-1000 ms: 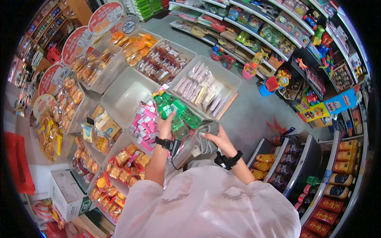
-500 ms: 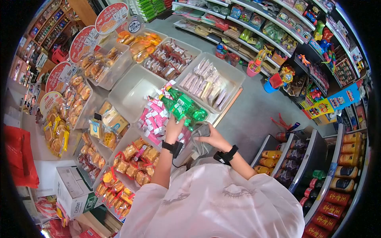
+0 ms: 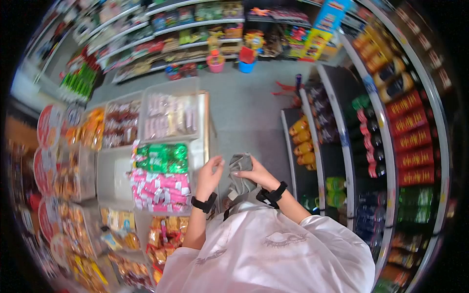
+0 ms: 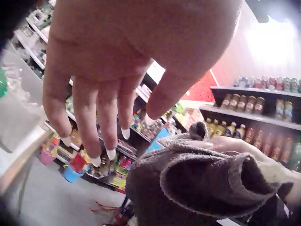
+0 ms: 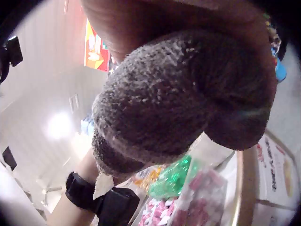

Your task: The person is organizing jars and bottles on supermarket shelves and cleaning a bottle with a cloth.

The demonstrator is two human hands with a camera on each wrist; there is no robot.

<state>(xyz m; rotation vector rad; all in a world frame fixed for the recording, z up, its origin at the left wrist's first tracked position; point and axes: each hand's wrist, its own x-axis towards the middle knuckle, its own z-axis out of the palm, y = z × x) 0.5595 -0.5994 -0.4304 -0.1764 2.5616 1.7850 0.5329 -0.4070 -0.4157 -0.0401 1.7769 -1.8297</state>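
Observation:
My right hand [image 3: 260, 176] grips a bunched grey cloth [image 3: 240, 166], thumb on top of it. Loose folds of the fabric hang toward my shirt; in the right wrist view it fills the middle. Beside it, my left hand [image 3: 209, 177] is empty, and the left wrist view shows its fingers extended and spread apart. To the left of that hand, green plastic bottles [image 3: 163, 157] lie on their sides in a clear bin, alongside small pink-and-white packets [image 3: 161, 190].
Bins of wrapped snacks [image 3: 170, 115] and an unfilled plastic bin [image 3: 113, 171] stand on the left. Drink shelves [image 3: 342, 146] rise at the right. Grey floor [image 3: 239, 117] runs between, with toy buckets [image 3: 246, 66] by the far shelves.
My left hand has let go of the green bottles, which stay in the bin, and moved right toward the cloth. The head view has swung right. The right hand still holds the cloth.

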